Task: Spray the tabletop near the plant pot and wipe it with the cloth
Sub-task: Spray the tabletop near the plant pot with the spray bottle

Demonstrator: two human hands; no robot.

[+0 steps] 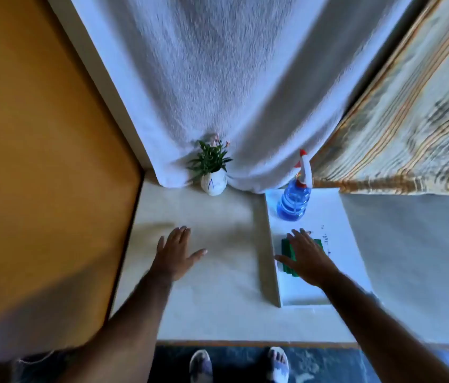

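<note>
A small white plant pot (214, 184) with green leaves stands at the back of the pale tabletop (209, 294), against the white curtain. A blue spray bottle (293, 201) with a white and red trigger head stands upright on a white tray (336, 225) to the right. A folded green cloth (289, 258) lies on the tray in front of the bottle. My right hand (307, 257) is spread flat over the cloth and covers most of it. My left hand (176, 251) rests flat on the tabletop, fingers apart, holding nothing.
A white curtain (218, 92) hangs behind the table and a striped curtain (400, 120) hangs at the right. An orange wall (38, 147) borders the table's left edge. Below the front edge, two feet in sandals stand on a dark floor (240, 363).
</note>
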